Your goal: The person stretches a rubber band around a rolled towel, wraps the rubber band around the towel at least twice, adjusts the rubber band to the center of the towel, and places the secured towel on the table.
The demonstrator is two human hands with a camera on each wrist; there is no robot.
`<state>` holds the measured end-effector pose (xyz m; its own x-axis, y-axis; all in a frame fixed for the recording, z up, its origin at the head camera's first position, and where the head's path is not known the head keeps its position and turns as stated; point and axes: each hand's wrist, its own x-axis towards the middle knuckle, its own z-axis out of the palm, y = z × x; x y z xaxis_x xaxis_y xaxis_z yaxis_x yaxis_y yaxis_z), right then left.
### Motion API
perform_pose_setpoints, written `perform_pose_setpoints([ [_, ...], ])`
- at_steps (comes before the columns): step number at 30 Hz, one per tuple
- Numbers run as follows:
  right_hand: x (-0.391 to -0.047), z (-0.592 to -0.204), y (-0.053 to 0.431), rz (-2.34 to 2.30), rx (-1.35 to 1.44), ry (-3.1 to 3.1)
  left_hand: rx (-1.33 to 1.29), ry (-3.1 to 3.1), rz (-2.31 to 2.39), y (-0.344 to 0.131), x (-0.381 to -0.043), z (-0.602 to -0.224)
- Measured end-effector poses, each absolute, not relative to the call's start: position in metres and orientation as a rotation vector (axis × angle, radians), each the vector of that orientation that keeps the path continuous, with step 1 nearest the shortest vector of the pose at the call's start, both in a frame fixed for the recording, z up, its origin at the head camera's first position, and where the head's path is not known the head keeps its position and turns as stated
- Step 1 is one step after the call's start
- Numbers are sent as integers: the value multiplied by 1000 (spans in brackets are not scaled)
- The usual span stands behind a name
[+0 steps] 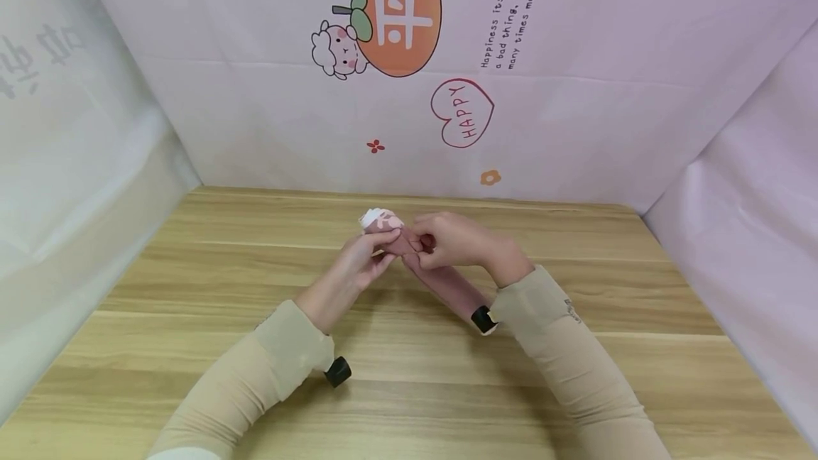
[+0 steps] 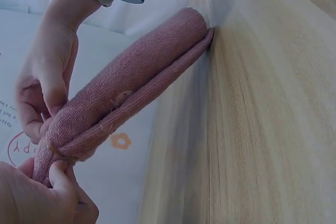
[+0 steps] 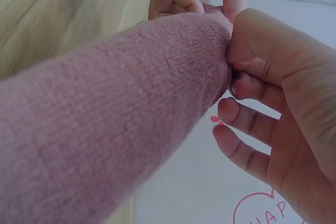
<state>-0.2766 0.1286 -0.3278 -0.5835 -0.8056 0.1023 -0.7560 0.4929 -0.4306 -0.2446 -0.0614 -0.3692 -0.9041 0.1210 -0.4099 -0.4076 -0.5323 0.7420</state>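
Observation:
A dusty-pink towel (image 1: 447, 289), rolled into a long tube, slants over the table. Its upper end (image 1: 383, 220) is white with a pale leaf pattern. My left hand (image 1: 366, 255) grips the roll just below that end, thumb on top and fingers beneath. At the narrowed part, my right hand (image 1: 456, 241) pinches the towel between thumb and index finger, its other fingers loosely curled. A thin brownish strand (image 2: 58, 151) crosses the towel there, between the two hands. The lower end of the roll (image 2: 197, 22) reaches close to the tabletop.
The wood-grain table (image 1: 409, 389) spreads out beneath both arms. White printed cloth (image 1: 268, 112) hangs behind it and at both sides. A black wrist camera (image 1: 339, 372) sits at the left cuff; another black camera (image 1: 483, 319) at the right cuff overlaps the towel's lower end.

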Motion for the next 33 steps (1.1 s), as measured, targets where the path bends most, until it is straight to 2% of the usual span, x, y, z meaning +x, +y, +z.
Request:
perform_pose_setpoints([
  [33,-269,-333,135,-743,-1336,2589,-544,1313,2527,-74,-252,-364],
])
